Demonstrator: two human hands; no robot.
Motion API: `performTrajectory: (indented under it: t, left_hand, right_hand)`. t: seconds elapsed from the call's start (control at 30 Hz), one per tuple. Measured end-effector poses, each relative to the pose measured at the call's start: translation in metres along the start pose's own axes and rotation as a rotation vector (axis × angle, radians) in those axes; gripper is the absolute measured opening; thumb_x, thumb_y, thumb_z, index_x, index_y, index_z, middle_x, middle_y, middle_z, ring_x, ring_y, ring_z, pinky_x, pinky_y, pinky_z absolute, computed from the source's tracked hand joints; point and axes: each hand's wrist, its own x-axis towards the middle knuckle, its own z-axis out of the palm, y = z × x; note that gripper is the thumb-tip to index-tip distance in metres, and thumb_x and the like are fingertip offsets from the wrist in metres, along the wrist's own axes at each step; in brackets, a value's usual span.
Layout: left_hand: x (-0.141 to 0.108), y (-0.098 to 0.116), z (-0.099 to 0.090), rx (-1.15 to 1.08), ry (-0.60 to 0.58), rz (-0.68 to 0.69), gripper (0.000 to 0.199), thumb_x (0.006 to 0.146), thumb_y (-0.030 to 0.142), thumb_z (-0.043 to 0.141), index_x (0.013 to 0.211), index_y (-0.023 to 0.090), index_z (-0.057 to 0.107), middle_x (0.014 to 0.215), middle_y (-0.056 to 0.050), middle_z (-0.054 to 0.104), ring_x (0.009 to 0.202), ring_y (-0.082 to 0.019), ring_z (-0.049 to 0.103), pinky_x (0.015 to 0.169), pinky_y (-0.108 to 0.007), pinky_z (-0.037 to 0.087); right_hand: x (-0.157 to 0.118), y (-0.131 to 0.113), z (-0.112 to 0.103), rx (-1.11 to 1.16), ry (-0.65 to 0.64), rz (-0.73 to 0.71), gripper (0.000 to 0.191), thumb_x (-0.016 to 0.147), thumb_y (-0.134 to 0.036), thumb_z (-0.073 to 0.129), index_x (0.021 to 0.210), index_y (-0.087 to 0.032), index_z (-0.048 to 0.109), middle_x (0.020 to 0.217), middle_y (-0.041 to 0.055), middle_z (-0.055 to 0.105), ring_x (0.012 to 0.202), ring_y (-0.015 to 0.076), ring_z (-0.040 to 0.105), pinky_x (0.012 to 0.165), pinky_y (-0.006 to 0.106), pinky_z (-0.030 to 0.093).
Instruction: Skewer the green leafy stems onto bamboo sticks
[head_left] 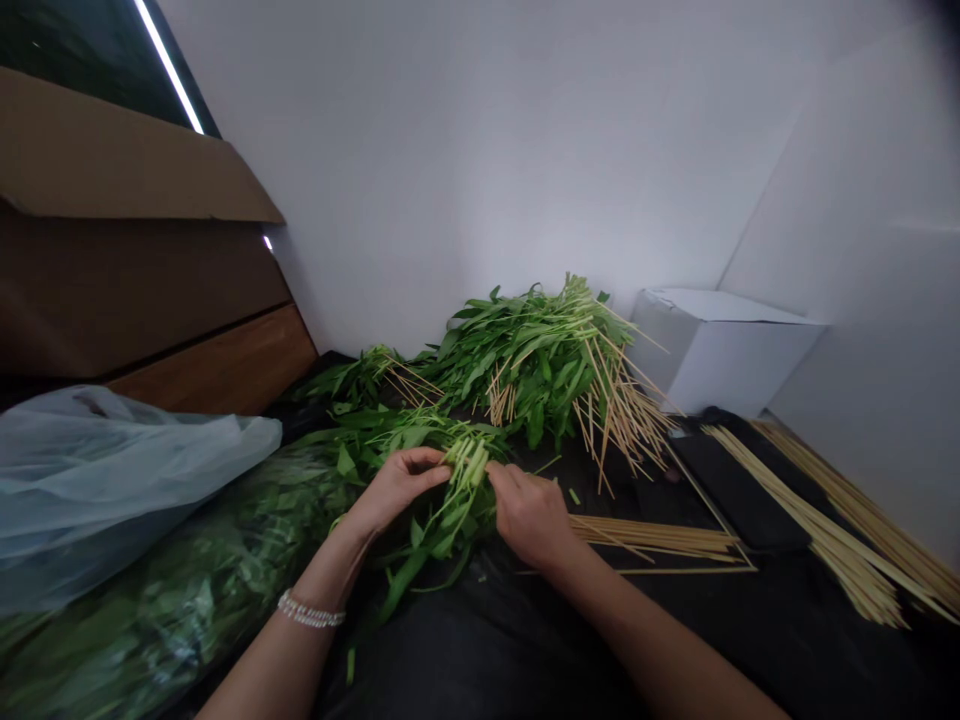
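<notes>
A small bunch of water spinach (469, 463), with pale cut stems side by side and long leaves hanging down, is between my two hands. My left hand (409, 485) pinches the left side of the stems between thumb and fingers. Closed at their right edge is my right hand (529, 508), its fingertips against the stems; whether a thin stick is also in it is hidden. Loose bamboo sticks (660, 537) lie just right of this hand. Behind, a large pile of water spinach (525, 345) has many thin sticks (626, 410) poking out of its stem ends.
At left, a clear plastic bag (187, 570) of greens lies under a whitish plastic bag (112, 480), before a cardboard box (135, 280). More sticks (817, 530) lie at right beside a dark flat pad (739, 490). A white box (720, 345) stands by the wall. Black sheeting (480, 660) covers the surface.
</notes>
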Motion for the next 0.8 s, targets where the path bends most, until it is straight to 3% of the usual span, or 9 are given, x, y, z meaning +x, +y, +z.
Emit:
performTrajectory:
  t: [0.13,0.3,0.4,0.5,0.6,0.8]
  left_hand:
    - [-0.001,0.005,-0.005,0.115,-0.039,0.035,0.039,0.069,0.048,0.075,0.089,0.016,0.076,0.088,-0.007,0.075,0.078,-0.021,0.066,0.074,-0.029,0.049]
    - [0.002,0.0,-0.011,0.221,-0.047,0.033,0.037,0.075,0.052,0.066,0.074,0.015,0.068,0.063,0.001,0.062,0.055,-0.011,0.051,0.053,-0.022,0.038]
    - [0.0,0.002,-0.016,0.263,-0.117,0.037,0.035,0.074,0.05,0.069,0.066,0.017,0.06,0.052,0.006,0.048,0.047,-0.008,0.039,0.048,-0.02,0.029]
    - [-0.006,0.008,-0.021,0.368,-0.403,-0.059,0.029,0.066,0.043,0.077,0.071,0.017,0.066,0.05,0.007,0.047,0.047,-0.009,0.038,0.047,-0.021,0.026]
    - [-0.012,0.009,-0.021,0.502,-0.651,-0.105,0.024,0.06,0.035,0.08,0.073,0.018,0.073,0.058,0.003,0.057,0.056,-0.013,0.048,0.052,-0.022,0.033]
    - [-0.012,-0.003,-0.016,0.612,-0.639,-0.07,0.013,0.057,0.019,0.073,0.07,0.019,0.071,0.064,0.003,0.064,0.063,-0.015,0.055,0.057,-0.022,0.04]
  right_hand:
    - [0.008,0.023,-0.015,-0.068,0.26,0.07,0.032,0.094,-0.015,0.035,0.109,-0.015,0.063,0.076,0.004,0.065,0.061,0.0121,0.058,0.057,0.023,0.035]
    - [0.015,0.055,-0.031,-0.095,0.487,0.252,0.031,0.099,-0.023,0.033,0.108,-0.015,0.062,0.085,0.0069,0.069,0.065,0.0133,0.061,0.058,0.023,0.036]
    - [0.016,0.063,-0.032,-0.087,0.515,0.28,0.032,0.099,-0.024,0.032,0.109,-0.015,0.06,0.088,0.0075,0.07,0.067,0.0138,0.062,0.058,0.023,0.036]
    - [0.015,0.061,-0.03,-0.08,0.502,0.276,0.032,0.099,-0.025,0.032,0.109,-0.015,0.06,0.088,0.0071,0.07,0.066,0.0133,0.062,0.058,0.024,0.037]
    - [0.015,0.055,-0.029,-0.072,0.484,0.255,0.032,0.099,-0.025,0.032,0.109,-0.015,0.061,0.088,0.0071,0.07,0.066,0.0131,0.062,0.058,0.023,0.037]
    - [0.014,0.047,-0.028,-0.058,0.457,0.231,0.033,0.1,-0.025,0.032,0.106,-0.016,0.062,0.087,0.0063,0.07,0.063,0.0134,0.062,0.058,0.023,0.038]
